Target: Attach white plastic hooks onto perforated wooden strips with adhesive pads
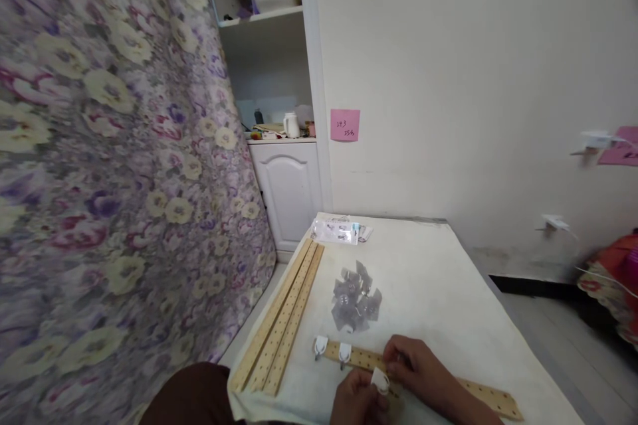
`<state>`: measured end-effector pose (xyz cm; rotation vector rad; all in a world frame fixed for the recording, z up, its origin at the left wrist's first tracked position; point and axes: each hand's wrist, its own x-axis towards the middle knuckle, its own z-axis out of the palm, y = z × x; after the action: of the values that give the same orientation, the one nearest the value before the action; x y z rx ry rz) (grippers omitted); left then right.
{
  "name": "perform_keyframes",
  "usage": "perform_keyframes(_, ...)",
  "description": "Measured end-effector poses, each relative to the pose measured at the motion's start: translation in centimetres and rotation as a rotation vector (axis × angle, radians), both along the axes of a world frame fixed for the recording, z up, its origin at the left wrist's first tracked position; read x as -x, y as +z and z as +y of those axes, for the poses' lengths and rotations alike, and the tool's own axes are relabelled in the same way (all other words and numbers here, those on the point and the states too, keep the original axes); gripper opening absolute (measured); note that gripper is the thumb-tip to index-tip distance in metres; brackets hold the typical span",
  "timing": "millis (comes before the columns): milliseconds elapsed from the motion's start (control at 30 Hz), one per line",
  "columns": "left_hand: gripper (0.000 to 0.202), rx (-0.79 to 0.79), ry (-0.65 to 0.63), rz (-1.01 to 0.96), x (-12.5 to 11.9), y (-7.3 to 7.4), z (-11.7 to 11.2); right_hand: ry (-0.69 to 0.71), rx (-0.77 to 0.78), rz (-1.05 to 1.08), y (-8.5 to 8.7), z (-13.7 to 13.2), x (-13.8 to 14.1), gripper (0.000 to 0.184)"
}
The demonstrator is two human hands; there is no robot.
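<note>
My left hand point(355, 400) is closed in a pinch on a white adhesive hook point(380, 381), above the near side of a perforated wooden strip point(366, 358). Just to its right, my right hand point(417, 366) is closed over the strip, with a small dark metallic piece between its fingertips that I cannot make out. Two more white hooks, a left one point(321, 345) and one beside it point(345, 353), sit on the strip's left end with their metal hooks hanging toward me. My right hand and forearm hide the strip's middle.
Several perforated wooden strips point(286, 319) lie side by side along the table's left edge. A pile of grey translucent pieces point(355, 299) lies mid-table. Clear packaging point(335, 232) is at the far end, by the wall. A floral curtain point(124, 179) hangs on the left.
</note>
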<state>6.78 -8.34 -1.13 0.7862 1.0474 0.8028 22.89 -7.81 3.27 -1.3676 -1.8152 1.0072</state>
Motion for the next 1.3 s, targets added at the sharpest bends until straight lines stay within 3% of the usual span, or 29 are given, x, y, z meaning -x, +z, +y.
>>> perform_keyframes(167,0.018,-0.063,0.016,0.028,0.0,-0.8,0.2,-0.002,0.055,0.142,-2.4,0.7,0.9,0.009)
perform_keyframes(267,0.021,-0.059,0.021,0.007,0.1,-1.0,0.3,0.035,0.205,0.224,-3.5,0.7,1.1,0.018)
perform_keyframes(433,0.03,-0.009,0.05,-0.072,0.4,-1.2,0.3,0.107,0.402,0.312,-3.5,0.3,1.2,0.024)
perform_keyframes(567,0.034,0.063,0.073,-0.154,0.6,-1.7,0.1,0.095,0.314,0.32,-2.8,0.2,1.3,0.037)
perform_keyframes(800,0.033,0.062,0.026,-0.199,0.5,-2.1,0.1,0.045,0.185,0.272,-2.3,0.2,1.1,0.021)
perform_keyframes(1033,0.027,-0.007,0.037,-0.115,0.4,-1.4,0.0,0.052,0.188,0.228,-1.9,0.5,0.4,0.011)
perform_keyframes(1167,0.026,-0.089,-0.026,0.013,0.4,-0.6,0.1,0.041,0.148,0.234,-2.3,0.9,0.2,0.011)
perform_keyframes(1300,0.029,-0.1,-0.06,0.048,0.4,-0.9,0.3,0.055,0.256,0.266,-3.2,0.7,0.8,0.011)
